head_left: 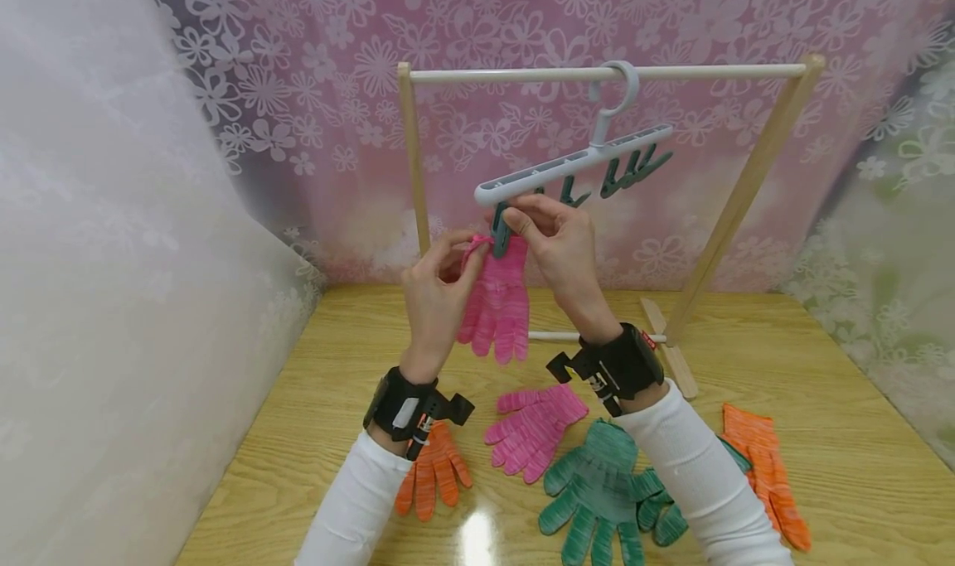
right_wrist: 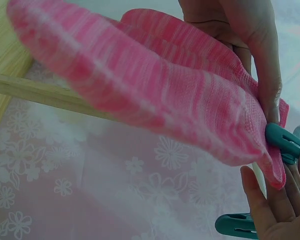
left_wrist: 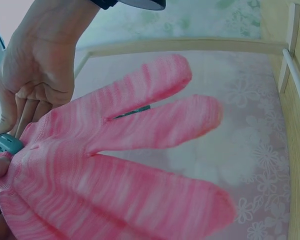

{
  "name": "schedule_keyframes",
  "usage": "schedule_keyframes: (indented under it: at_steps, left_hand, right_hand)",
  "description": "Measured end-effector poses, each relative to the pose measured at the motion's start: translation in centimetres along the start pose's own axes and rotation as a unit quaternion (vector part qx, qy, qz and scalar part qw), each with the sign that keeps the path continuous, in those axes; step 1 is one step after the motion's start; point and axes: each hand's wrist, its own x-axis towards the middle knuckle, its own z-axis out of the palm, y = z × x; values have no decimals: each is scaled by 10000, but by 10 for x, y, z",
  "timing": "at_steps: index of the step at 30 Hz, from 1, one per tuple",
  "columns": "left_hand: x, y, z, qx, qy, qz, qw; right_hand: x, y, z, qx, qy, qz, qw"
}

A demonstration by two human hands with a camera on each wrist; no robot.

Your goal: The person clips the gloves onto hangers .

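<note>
A pink knitted glove [head_left: 501, 305] hangs fingers-down under the left end of a pale grey hanger [head_left: 552, 168]. My left hand [head_left: 436, 305] pinches its cuff. My right hand [head_left: 570, 255] grips a dark green clothespin [head_left: 500, 239] on the hanger between thumb and fingers. In the right wrist view the tip of that clothespin [right_wrist: 282, 137] overlaps the cuff, right beside the left hand's fingertips. The glove [left_wrist: 135, 130] spreads large across the left wrist view, its cuff end at the clothespin [left_wrist: 9, 144].
The hanger hooks over the white bar [head_left: 507, 75] of a wooden stand [head_left: 734, 201]. Several other clothespins [head_left: 634, 172] hang along it. On the table lie another pink glove [head_left: 533, 429], green gloves [head_left: 597, 475] and orange gloves [head_left: 764, 466], [head_left: 435, 475] partly under the forearms.
</note>
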Motion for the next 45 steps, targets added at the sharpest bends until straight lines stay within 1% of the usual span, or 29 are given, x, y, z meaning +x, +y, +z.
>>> schedule_keyframes:
  at_steps: [5,10,20,24,27,32,36,41,45]
  left_hand:
    - [0,-1,1,156,61,159,9997]
    - [-2,-4,0,157,21,226,9996]
    - [-5,-5,1,57,-278,83,9996]
    - [-7,-6,0,59,-426,-11,9991]
    - [-10,-8,0,-62,-553,-145,9983]
    - [-16,-13,-2,-390,-751,-507,9951]
    - [-21,-19,-5,-376,-861,-708,9931]
    - [-26,-27,-8,-331,-923,-797,9920]
    - [-29,-30,-11,-230,-852,-774,9931]
  right_hand:
    - [-1,1,0,-45,-51,34,10000]
    - [-3,4,0,22,-287,87,9995]
    - [-5,8,-1,304,-587,93,9978]
    - [-4,10,-3,293,-685,69,9972]
    - [-5,13,-4,177,-777,187,9966]
    - [-9,20,-9,-351,-856,491,9945]
    - [-12,27,-13,-735,-1070,651,9894]
    - [-14,35,-17,-1059,-1451,891,9797]
    - [-16,39,-19,-1129,-1516,1126,9755]
